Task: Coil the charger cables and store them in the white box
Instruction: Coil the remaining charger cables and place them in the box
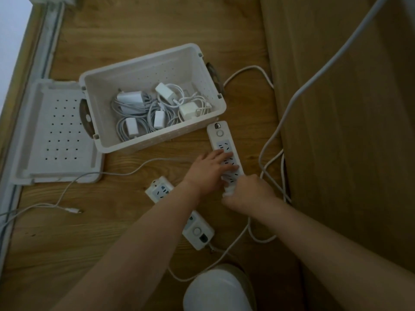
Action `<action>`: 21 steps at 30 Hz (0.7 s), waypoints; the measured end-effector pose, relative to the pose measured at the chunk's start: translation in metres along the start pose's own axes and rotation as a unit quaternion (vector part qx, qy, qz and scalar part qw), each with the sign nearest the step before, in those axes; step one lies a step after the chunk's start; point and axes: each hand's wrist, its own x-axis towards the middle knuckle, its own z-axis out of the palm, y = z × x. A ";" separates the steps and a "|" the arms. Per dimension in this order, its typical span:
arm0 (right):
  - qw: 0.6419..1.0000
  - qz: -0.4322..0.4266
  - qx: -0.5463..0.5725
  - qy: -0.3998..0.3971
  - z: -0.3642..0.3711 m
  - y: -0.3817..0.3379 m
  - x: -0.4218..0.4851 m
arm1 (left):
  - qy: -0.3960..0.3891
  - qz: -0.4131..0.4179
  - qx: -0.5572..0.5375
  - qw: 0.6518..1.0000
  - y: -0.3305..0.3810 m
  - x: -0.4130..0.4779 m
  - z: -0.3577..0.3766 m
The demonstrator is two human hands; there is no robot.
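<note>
The white box point(215, 108) stands open on the wooden floor and holds several coiled white chargers point(143, 108). A white power strip point(221, 138) lies just to its right. My left hand point(210, 170) presses flat on the strip's sockets with straight fingers. My right hand point(249, 194) grips a white charger plug point(229, 190) at the strip's near end, mostly hidden by my fingers. A loose thin white cable point(125, 172) trails left across the floor to a small connector point(73, 210).
The box's perforated lid point(58, 133) lies flat to the left of the box. A second power strip point(197, 230) runs under my left forearm. Thick white cords point(276, 131) loop along a wooden panel on the right. My knee point(215, 290) is at the bottom.
</note>
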 end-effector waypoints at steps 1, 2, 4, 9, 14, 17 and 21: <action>1.000 0.002 0.003 0.004 -0.005 0.003 -0.002 | -0.004 0.000 0.002 1.000 0.001 -0.001 0.000; 1.000 0.005 0.007 0.009 -0.009 0.006 -0.004 | -0.008 -0.001 0.008 1.000 0.001 -0.001 0.000; 1.000 0.007 0.013 0.019 -0.015 0.012 -0.006 | -0.016 -0.005 0.012 1.000 0.002 -0.001 -0.001; 0.997 0.022 0.066 0.027 -0.010 0.022 -0.006 | -0.046 -0.002 -0.001 0.999 0.003 0.000 -0.004; 0.991 0.011 0.122 0.061 -0.017 0.018 -0.014 | -0.012 -0.082 -0.150 0.985 0.008 -0.013 -0.021; 0.978 -0.004 0.175 0.112 -0.025 0.010 -0.021 | 0.052 -0.194 -0.244 0.949 0.014 -0.030 -0.037; 0.965 -0.042 0.198 0.166 -0.045 -0.012 -0.043 | 0.039 -0.202 -0.570 0.795 0.027 -0.065 -0.082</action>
